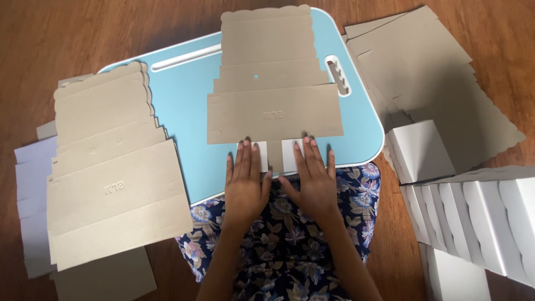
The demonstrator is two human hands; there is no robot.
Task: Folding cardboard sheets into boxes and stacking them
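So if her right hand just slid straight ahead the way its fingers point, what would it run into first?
The right hand already presses a white folded flap. Straight ahead it would probably slide onto the grey cardboard blank lying on the blue lap tray.

Lap tray: rests across the person's lap, on the floor, middle of the view.
Flat box blank: lies on the lap tray, its near edge folded under both hands.
Left hand: flat on the blank's near flaps, just left of the right hand.
Stack of blanks: on the floor, left of the tray.
Loose blanks: on the floor, right of the tray.
Folded boxes: in a row, nearer than the loose blanks, at the right.
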